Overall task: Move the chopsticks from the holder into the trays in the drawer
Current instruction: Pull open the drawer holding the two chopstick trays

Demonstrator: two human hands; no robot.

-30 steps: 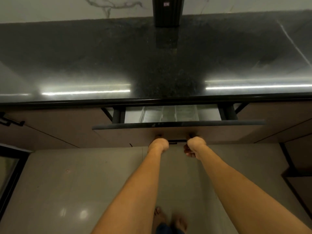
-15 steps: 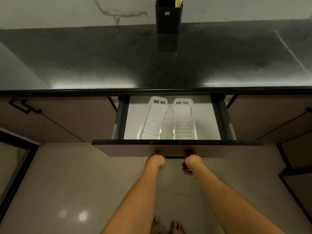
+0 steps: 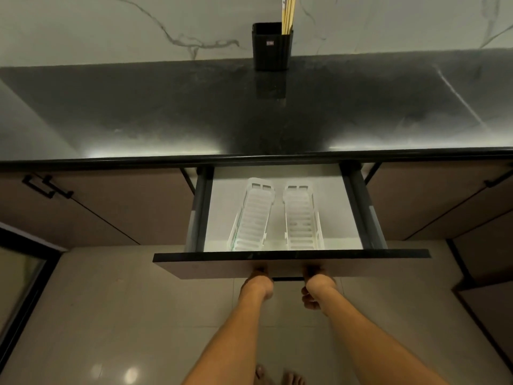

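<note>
A black square holder stands at the back of the dark countertop, against the marble wall. Several pale wooden chopsticks lean in its right corner. Below the counter's front edge the drawer is pulled far out. Two white slotted trays lie side by side on its floor, the left tray and the right tray, both with nothing in them. My left hand and my right hand are curled around the black handle bar under the drawer front.
The black stone countertop spans the whole width. Brown cabinet doors with black handles flank the drawer on both sides. A dark-framed glass panel stands at the left, and my bare feet show on the tiled floor.
Both hands have pulled the drawer from a narrow gap to far out, uncovering the two white trays. My view has tilted up, so the holder and chopsticks show in full.
</note>
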